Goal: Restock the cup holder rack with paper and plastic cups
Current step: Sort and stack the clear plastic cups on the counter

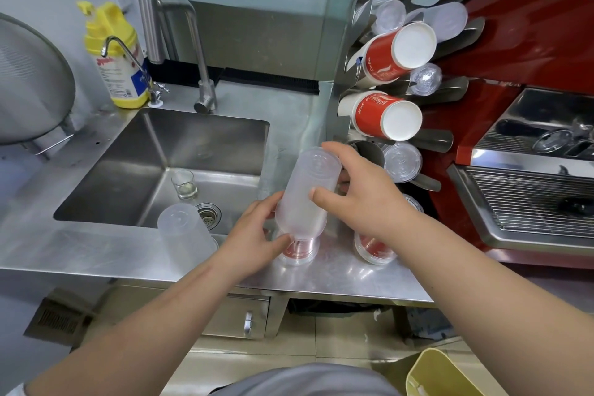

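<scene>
Holding a frosted plastic cup stack (307, 193) w/ both hands, head view: stack is tilted, bottom end up and toward the rack, lifted above the steel surface (337, 270). Left hand (254, 235) grips the lower rim end, fingers curled round it, thumb (283, 239) across the front. Right hand (363, 193) wraps the upper part, thumb (321, 194) pressed on the near side, index finger over the top end, other fingers behind the stack and mostly hidden. Directly under the held stack, a clear cup stack w/ red print (299, 251) stands on the surface; another printed stack (373, 247) just right of it, partly behind the right wrist. Second frosted cup stack (184, 235) stands upside down at the sink's (128, 151) near edge. Cup holder rack (340, 100) upright, right of sink: upper slots hold clear and frosted cups, mid slots hold two red paper cup stacks (392, 55), (382, 114), lower slot holds clear cups (401, 161). Small glass (184, 185) in sink by the drain. Yellow bottle (115, 55) behind the tap. Red espresso machine (530, 145) far right. Yellow bin (450, 376) on the floor, bottom right.
</scene>
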`<state>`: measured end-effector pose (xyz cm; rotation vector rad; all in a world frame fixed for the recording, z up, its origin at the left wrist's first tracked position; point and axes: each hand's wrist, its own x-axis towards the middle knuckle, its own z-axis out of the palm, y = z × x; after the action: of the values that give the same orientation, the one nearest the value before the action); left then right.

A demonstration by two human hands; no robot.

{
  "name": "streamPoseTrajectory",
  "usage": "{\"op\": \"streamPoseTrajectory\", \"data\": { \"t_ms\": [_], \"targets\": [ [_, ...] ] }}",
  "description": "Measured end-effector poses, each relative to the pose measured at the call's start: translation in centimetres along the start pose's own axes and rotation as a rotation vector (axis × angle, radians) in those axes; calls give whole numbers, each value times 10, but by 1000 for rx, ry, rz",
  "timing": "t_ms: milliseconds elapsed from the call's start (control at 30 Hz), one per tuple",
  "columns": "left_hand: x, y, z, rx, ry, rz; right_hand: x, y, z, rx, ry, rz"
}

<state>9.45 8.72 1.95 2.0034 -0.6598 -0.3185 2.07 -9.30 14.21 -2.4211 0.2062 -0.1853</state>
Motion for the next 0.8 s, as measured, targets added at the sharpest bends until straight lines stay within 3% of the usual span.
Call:
{"op": "streamPoseTrajectory", "data": {
  "t_ms": [500, 800],
  "targets": [
    [1, 50, -40, -87, 163, 96, 3, -51, -33, 39, 142, -186],
    [-13, 48, -81, -39, 243, 105, 14, -86, -21, 86, 155, -293]
  ]
}}
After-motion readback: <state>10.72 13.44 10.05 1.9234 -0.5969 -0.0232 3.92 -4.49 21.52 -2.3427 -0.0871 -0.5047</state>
